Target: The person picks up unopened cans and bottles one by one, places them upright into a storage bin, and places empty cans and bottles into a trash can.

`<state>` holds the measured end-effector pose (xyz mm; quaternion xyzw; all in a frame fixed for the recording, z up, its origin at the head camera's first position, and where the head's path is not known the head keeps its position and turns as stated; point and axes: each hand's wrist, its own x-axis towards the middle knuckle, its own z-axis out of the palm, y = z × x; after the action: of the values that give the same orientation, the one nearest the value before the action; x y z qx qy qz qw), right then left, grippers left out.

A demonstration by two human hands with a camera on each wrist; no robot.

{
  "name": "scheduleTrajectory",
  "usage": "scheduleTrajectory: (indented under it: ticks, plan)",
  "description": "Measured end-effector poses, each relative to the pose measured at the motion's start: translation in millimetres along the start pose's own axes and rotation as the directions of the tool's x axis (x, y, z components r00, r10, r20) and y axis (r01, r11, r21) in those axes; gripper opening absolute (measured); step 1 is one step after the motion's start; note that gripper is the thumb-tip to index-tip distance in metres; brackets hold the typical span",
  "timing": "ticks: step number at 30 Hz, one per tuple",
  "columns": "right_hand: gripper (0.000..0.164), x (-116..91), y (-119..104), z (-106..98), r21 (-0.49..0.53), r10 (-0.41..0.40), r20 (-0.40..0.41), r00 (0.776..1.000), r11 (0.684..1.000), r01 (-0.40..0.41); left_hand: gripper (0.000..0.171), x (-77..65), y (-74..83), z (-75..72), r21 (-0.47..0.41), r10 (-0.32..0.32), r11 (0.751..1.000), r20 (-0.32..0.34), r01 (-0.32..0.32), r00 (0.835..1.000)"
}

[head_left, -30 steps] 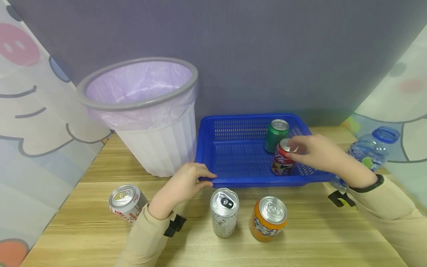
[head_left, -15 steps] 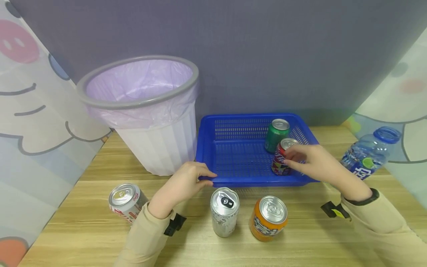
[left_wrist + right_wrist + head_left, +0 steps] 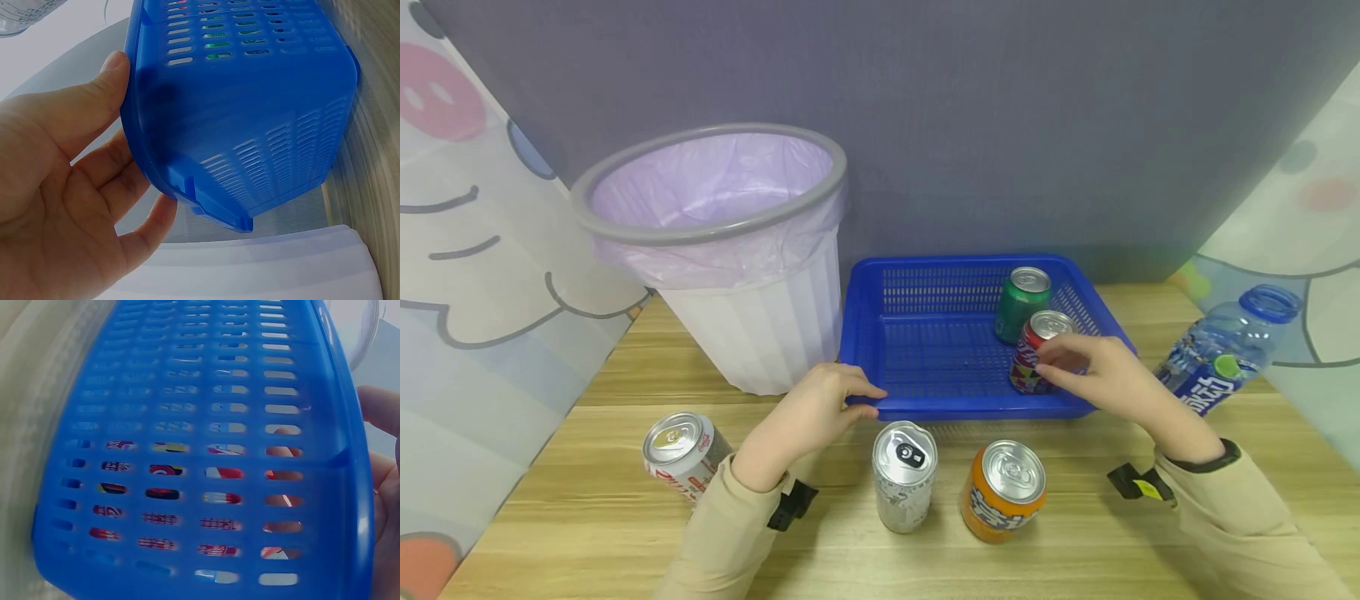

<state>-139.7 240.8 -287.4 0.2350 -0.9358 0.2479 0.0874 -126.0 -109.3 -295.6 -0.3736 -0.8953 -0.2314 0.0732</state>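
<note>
My left hand holds the left front corner of a blue plastic basket, thumb and fingers on its rim; the left wrist view shows the fingers against the rim. A green can stands upright inside at the right. Just in front of it, also upright, is a red and purple drink can. My right hand reaches over the basket's front right side, loosely bent fingers beside this can and partly covering it. The right wrist view shows the can's print only through the basket's slots.
In front of the basket stand a white can and an orange can. A silver cola can is at left. A lined white bin stands behind it. A blue plastic bottle stands at right.
My right hand has come off the red and purple can's top and moved lower and nearer me, uncovering the lid and the bottle's label. My left hand has stayed at the basket's corner.
</note>
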Motion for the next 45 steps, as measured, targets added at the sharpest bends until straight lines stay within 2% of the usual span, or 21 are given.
scheduleTrajectory:
  ticks: [10, 19, 26, 45]
  plan:
    - [0.008, -5, 7, 8, 0.023, 0.008, -0.004, 1.000, 1.000, -0.008, 0.018, 0.2, -0.4, 1.5, -0.013, 0.012, 1.000, -0.009, -0.012, 1.000]
    - [0.010, -5, 7, 11, 0.032, 0.020, -0.013, 1.000, 0.999, -0.020, 0.019, 1.7, 2.7, 0.2, -0.019, -0.014, 1.000, -0.007, 0.014, 1.000]
    - [0.011, -3, 3, 13, 0.059, 0.011, 0.024, 1.000, 0.998, -0.013, 0.019, 1.0, 0.3, -2.2, -0.005, -0.001, 1.000, -0.011, 0.001, 1.000]
    - [0.010, -5, 5, 12, 0.030, -0.020, 0.031, 0.999, 0.999, 0.019, 0.019, 1.6, 1.4, -3.0, -0.009, -0.004, 1.000, -0.010, 0.004, 1.000]
